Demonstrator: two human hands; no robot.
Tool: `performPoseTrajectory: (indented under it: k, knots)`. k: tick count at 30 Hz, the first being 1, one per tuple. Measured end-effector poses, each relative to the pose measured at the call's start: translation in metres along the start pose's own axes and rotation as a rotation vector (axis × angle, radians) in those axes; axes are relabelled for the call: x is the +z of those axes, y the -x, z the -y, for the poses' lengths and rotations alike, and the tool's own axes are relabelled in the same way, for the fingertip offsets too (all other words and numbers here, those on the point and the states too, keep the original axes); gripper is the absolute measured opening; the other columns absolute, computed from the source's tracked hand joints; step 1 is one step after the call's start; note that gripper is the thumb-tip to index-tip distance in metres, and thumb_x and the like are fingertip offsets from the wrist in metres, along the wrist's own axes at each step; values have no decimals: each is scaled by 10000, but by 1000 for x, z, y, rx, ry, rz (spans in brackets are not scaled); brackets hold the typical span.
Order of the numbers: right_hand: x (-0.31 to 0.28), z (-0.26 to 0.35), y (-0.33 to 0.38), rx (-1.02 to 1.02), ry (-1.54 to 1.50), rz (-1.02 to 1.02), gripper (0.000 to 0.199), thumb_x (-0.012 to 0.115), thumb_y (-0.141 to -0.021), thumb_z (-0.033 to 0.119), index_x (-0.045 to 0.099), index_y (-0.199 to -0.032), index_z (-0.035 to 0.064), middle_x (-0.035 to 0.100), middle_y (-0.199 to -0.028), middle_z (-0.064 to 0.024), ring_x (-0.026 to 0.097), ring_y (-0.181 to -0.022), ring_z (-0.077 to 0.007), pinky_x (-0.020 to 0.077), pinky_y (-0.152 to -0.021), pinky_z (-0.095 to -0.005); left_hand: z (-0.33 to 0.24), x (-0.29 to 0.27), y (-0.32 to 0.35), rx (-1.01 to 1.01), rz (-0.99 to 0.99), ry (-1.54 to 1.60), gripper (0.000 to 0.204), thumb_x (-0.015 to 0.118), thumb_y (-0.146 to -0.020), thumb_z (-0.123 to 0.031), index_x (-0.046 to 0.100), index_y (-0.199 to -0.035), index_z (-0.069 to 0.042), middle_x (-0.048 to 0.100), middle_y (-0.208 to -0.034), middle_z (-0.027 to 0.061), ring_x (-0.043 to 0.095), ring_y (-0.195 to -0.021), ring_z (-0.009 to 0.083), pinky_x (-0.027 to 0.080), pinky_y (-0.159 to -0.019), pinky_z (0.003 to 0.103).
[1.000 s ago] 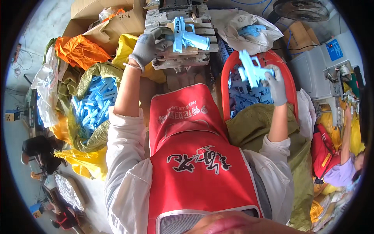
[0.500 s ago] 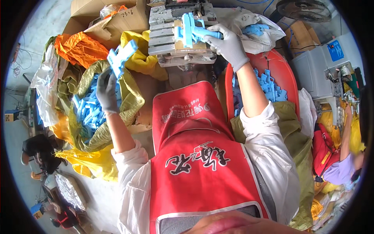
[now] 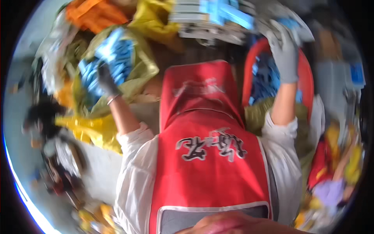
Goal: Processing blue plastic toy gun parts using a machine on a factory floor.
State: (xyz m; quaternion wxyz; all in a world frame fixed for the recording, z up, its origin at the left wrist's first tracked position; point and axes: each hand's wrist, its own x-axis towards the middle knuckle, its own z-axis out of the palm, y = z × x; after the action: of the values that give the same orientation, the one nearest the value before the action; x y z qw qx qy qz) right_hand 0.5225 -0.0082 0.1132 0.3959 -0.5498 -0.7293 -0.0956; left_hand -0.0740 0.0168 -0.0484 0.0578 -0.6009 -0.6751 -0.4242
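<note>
Although the frame is blurred, a yellow-green sack (image 3: pixel 144 66) is seen filled with blue plastic parts (image 3: pixel 113 58), on which the gloved left hand (image 3: pixel 106 80) rests; its grip cannot be told. The right hand (image 3: pixel 284 50), fingers spread, is held above a red basket (image 3: pixel 307 78) of blue pieces (image 3: pixel 265 80).

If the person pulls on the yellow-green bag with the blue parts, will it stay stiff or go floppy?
Probably floppy: the yellow-green bag looks thin and crumpled, its rim folded outward. It may feel heavy for a bag, since many blue plastic parts fill it where the left hand reaches. Pulled by one edge, it would likely sag rather than slide.
</note>
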Motion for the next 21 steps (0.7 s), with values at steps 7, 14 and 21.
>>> performPoseTrajectory:
  k: [7,14,21]
  knots:
    - [-20,-136,160,651,170,35,343,575,-851,404,636,-1027,116,646,-1000,-148,612,-943,-330,486,-787,-404,16,-46,8,41,-313,-443,305,671,-842,-244,640,-1037,-12,650,-1026,133,623,-924,268,498,-829,368]
    - [80,-186,258,946,59,583,447,535,-827,392,589,-1171,112,615,-1131,-175,589,-1038,-342,465,-895,-406,-105,28,23,-101,16,83,249,585,-903,-130,599,-1128,-25,633,-1092,102,634,-885,209,537,-754,296]
    - [212,-270,316,1262,65,372,476,508,-849,397,572,-1167,49,552,-1201,-242,538,-1117,-391,428,-937,-442,-167,56,18,82,228,226,231,563,-899,-126,649,-1086,-21,626,-1102,93,601,-943,193,500,-796,299]
